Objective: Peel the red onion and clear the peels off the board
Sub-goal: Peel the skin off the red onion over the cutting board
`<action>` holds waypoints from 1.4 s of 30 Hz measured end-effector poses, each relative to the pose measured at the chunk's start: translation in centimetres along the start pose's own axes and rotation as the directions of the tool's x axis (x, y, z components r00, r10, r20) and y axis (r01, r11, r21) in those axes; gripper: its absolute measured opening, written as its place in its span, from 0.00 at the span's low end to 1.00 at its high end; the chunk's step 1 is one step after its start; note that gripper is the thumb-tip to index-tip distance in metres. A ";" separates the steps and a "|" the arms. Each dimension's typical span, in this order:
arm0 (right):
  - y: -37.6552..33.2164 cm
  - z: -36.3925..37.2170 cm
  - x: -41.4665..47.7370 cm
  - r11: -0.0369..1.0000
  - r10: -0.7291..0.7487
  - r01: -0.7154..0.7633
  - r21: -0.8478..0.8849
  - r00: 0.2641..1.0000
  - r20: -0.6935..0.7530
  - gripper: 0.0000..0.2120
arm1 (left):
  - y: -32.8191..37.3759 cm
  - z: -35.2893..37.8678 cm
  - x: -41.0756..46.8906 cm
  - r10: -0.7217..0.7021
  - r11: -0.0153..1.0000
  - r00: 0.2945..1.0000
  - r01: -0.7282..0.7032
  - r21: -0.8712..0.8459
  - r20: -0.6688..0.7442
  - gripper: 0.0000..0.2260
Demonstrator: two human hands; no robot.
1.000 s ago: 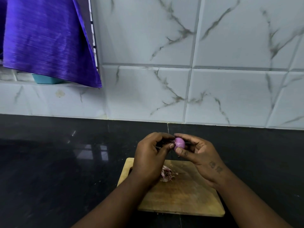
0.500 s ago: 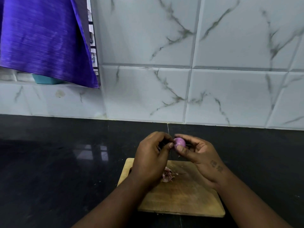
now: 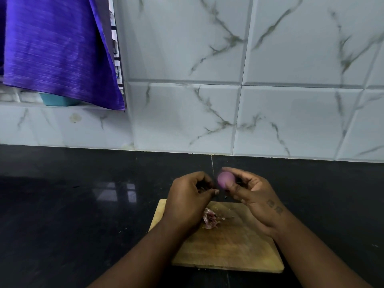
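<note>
A small, smooth purple red onion (image 3: pixel 225 178) is pinched between the thumb and fingers of my right hand (image 3: pixel 252 196), held above the far edge of the wooden cutting board (image 3: pixel 232 246). My left hand (image 3: pixel 189 201) sits just left of the onion, a small gap apart, its fingers curled around dark scraps of onion skin. A small heap of pink-purple onion peels (image 3: pixel 209 219) lies on the board beneath my hands, partly hidden by my left wrist.
The board rests on a glossy black countertop (image 3: pixel 83 204) against a white marble-patterned tiled wall (image 3: pixel 270 100). A purple cloth (image 3: pixel 56 46) hangs at the upper left over a ledge holding a teal container (image 3: pixel 56 100).
My hands have drawn slightly apart. The left fingers have come off the onion with a bit of skin, and more of the onion's bare surface shows in the right hand.
</note>
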State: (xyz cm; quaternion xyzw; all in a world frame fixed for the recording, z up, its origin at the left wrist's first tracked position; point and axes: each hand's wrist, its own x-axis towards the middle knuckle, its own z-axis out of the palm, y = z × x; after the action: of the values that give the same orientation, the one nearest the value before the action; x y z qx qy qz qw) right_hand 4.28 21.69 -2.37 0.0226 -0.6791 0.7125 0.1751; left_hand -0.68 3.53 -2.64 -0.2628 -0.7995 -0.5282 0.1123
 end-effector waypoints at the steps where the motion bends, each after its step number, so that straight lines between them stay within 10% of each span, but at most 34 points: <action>1: 0.0 0.1 0.0 0.998 0.029 -0.029 0.048 1.000 0.003 0.21 | 0.1 0.0 -0.1 0.017 1.000 1.000 -0.018 0.025 0.016 0.05; 8: -0.3 0.1 -0.1 0.975 0.151 -0.141 0.170 0.988 -0.042 0.18 | 0.6 -0.2 -0.4 -0.034 0.998 0.999 0.034 0.058 -0.003 0.17; 13: -0.4 0.2 -0.2 0.950 0.225 -0.202 0.238 0.971 -0.076 0.19 | 0.5 -0.3 -0.1 0.030 0.992 0.999 -0.027 0.121 -0.022 0.02; 31: -0.5 0.7 -0.4 0.894 0.271 -0.247 0.373 0.963 -0.011 0.23 | 0.9 0.2 -0.4 0.063 0.978 0.996 -0.073 0.193 0.062 0.11; 42: -0.4 0.6 -0.6 0.965 0.190 -0.181 0.191 0.981 -0.032 0.21 | 0.5 0.1 -0.3 0.105 0.986 0.994 -0.098 0.136 -0.043 0.06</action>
State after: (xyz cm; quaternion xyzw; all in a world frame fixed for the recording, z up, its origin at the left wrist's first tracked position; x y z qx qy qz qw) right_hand 4.83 21.02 -2.07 -0.0424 -0.6035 0.7869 0.1216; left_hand -0.15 3.70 -2.40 -0.2817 -0.8156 -0.4736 0.1766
